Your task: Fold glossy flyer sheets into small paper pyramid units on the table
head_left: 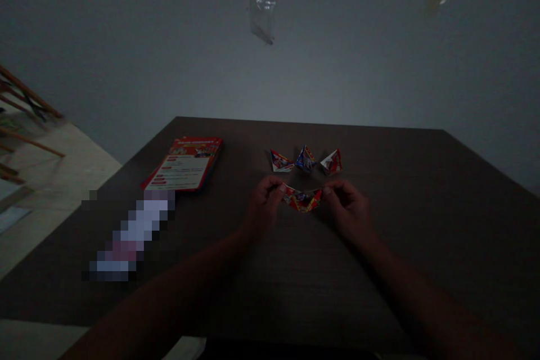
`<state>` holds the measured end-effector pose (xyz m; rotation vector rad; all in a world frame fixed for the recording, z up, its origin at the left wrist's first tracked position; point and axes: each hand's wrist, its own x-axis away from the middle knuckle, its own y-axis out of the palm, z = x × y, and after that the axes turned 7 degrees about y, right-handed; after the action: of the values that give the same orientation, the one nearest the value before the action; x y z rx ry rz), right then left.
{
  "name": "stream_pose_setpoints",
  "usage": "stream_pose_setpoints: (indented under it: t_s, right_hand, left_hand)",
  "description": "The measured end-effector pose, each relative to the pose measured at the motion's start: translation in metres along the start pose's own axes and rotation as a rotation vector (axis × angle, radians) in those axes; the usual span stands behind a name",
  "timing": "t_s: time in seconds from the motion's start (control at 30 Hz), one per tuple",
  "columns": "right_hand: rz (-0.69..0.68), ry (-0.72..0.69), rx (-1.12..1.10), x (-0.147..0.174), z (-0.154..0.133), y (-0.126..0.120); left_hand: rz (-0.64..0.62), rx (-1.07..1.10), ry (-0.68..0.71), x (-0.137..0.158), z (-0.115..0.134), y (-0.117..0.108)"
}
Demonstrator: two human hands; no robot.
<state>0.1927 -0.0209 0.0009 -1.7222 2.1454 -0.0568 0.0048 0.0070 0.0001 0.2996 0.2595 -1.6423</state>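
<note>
Between my two hands is a folded paper boat (pixel 302 200), printed in red, yellow and blue. My left hand (pixel 266 198) pinches its left end between thumb and fingers. The right end is pinched by my right hand (pixel 346 202). Just beyond stand three small folded paper pieces in a row: a red, blue and white one (pixel 281 162) at left, a mostly blue one (pixel 305 160) in the middle, and a red and white one (pixel 332 163) at right. The fingertips partly cover the ends of the boat.
A stack of red printed leaflets (pixel 185 164) lies on the dark table (pixel 422 202) to the left. Nearer me is a blurred-out pixelated item (pixel 135 233). A pale wall (pixel 329 73) stands behind the table. Clear plastic (pixel 264 8) hangs there. Wooden furniture (pixel 29 90) is at far left.
</note>
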Motion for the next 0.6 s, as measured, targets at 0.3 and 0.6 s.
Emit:
stream_pose_setpoints:
  t_s: [0.3, 0.6]
  right_hand:
    - [0.072, 0.028, -0.055, -0.0036, 0.0051, -0.0022]
    - [0.104, 0.055, -0.102, -0.0056, 0.005, -0.0024]
  left_hand:
    - [0.02, -0.016, 0.069, -0.0053, -0.0017, -0.004]
    - [0.05, -0.126, 0.062, -0.0089, -0.0045, -0.0085]
